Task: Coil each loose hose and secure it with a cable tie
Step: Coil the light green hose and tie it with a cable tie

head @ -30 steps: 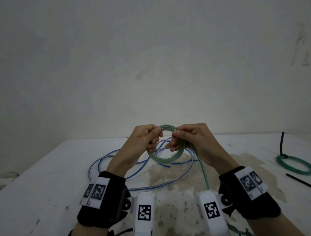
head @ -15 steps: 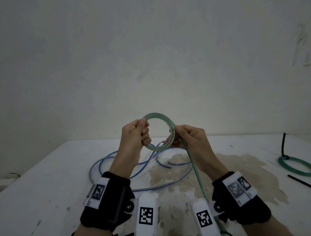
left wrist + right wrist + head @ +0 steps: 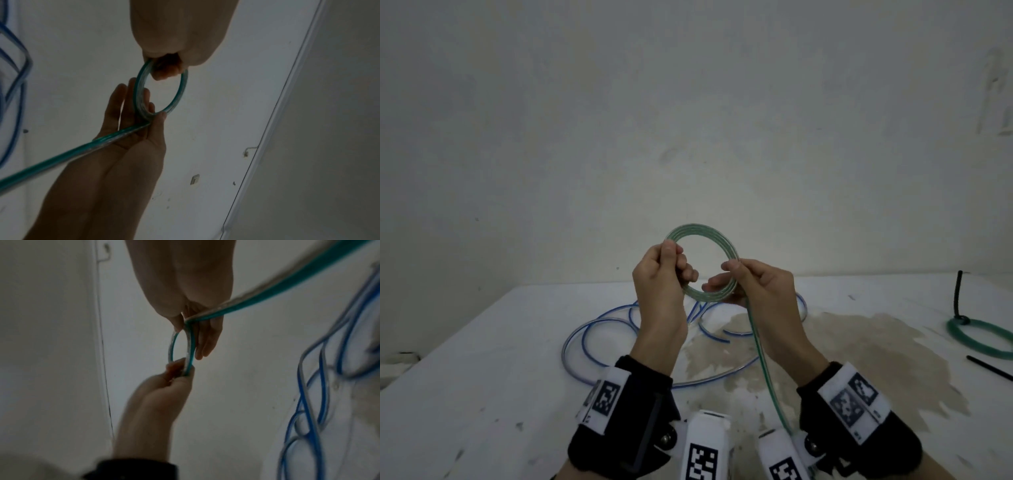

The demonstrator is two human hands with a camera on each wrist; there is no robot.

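A clear hose with a green stripe is wound into a small coil [image 3: 709,230] that I hold up in the air above the table [image 3: 482,377]. My left hand [image 3: 674,257] pinches the coil's left side between thumb and curled fingers. My right hand [image 3: 736,274] pinches the right side, thumb on top and straighter fingers behind. The hose's loose tail [image 3: 763,370] runs down from the right hand past my right wrist. The wrist views show the same coil [image 3: 180,91] [image 3: 170,344] between the left hand [image 3: 176,68] [image 3: 179,369] and the right hand [image 3: 144,116] [image 3: 191,324].
A loose blue-striped hose [image 3: 585,335] sprawls on the white table under my hands. At the far right lies a tied green coil [image 3: 976,337] with a black cable tie [image 3: 959,294] standing up from it, and a spare black tie [image 3: 989,368] lies nearby. A brownish stain [image 3: 859,342] marks the tabletop.
Both hands have risen with the green coil, from just above the table to in front of the wall. The coil has turned more face-on and the hands have spread apart.
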